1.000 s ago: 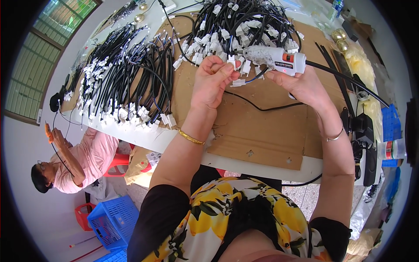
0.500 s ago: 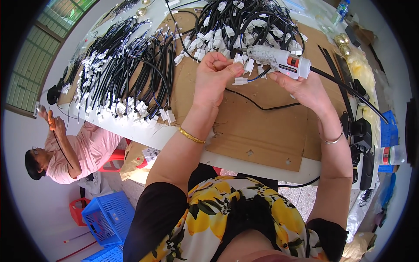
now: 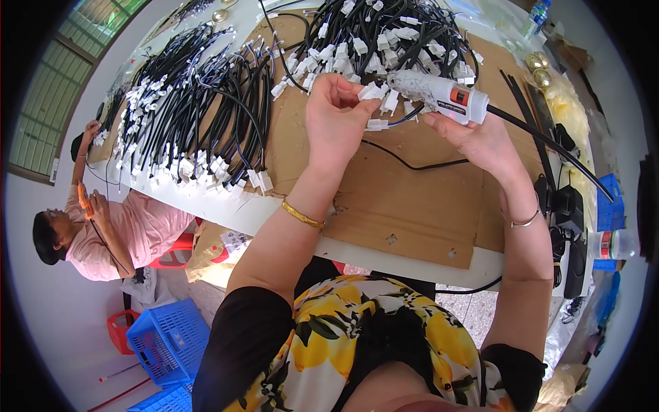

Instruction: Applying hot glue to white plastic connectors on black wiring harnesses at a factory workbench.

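My left hand (image 3: pixel 336 113) pinches a small white plastic connector (image 3: pixel 371 93) between thumb and fingertips. Around the body of what looks like a white glue gun (image 3: pixel 468 104), with a dark label and clear, smeared front, my right hand (image 3: pixel 473 137) is closed. A long black stick (image 3: pixel 549 141) runs from its rear end. Its front tip lies close to the connector in my left hand. Further white connectors (image 3: pixel 377 125) on short wires hang just below, between the hands. Part of my right fingers is hidden behind the tool.
A large heap of black cables (image 3: pixel 412 41) with white connectors lies ahead, and cable bundles (image 3: pixel 199 117) at left. Brown cardboard (image 3: pixel 405 206) covers the table. Black adapters (image 3: pixel 568 209) lie right. At far left a person (image 3: pixel 103 237) in pink holds an orange tool (image 3: pixel 84 200). Blue crates (image 3: pixel 168 343) stand below.
My left hand has shifted slightly with the connector, while the glue gun stays nearly in place. At left, the other person has raised one arm toward the table and lowered the orange tool.
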{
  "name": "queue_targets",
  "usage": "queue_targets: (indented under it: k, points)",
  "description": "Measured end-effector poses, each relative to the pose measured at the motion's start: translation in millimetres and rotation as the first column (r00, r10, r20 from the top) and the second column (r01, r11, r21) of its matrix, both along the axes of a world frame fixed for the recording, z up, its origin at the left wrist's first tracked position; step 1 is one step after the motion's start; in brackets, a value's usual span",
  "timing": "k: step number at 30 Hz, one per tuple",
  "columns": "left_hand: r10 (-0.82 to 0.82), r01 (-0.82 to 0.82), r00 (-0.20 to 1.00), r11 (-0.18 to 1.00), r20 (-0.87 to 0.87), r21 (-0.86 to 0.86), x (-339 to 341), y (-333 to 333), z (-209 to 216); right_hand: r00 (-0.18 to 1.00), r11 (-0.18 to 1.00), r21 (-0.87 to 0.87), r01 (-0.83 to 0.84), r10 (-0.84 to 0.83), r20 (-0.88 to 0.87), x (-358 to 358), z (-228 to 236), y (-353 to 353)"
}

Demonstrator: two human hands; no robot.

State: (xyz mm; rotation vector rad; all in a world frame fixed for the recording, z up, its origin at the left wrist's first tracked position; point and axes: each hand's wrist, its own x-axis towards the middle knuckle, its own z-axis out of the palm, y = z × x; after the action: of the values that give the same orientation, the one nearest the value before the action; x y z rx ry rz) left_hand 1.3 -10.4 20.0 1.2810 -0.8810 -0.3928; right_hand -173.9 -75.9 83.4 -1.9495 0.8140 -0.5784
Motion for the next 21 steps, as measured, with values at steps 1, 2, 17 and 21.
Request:
queue_targets:
  k: [1, 2, 17, 21]
  points:
    - [-0.001, 0.001, 1.000, 1.000, 0.000, 0.001, 0.2, 0.0, 0.0, 1.000, 1.000, 0.001, 0.001, -0.001, 0.000, 0.1, -0.1, -0.1]
    - [0.041, -0.041, 0.998, 0.999, 0.057, 0.009, 0.6, -0.3, -0.3, 1.000, 1.000, 0.004, -0.007, 0.007, 0.003, 0.3, -0.5, -0.6]
    - [0.179, -0.170, 0.946, 0.984, 0.271, -0.054, 0.0, -1.3, -2.7, 0.999, 1.000, -0.012, 0.003, -0.003, -0.044, -1.0, 3.0, 1.7]
    - [0.174, -0.183, 0.940, 0.983, 0.294, 0.003, -0.8, 0.1, -0.1, 1.000, 1.000, -0.022, 0.002, -0.002, -0.030, -0.2, 3.9, 3.4]
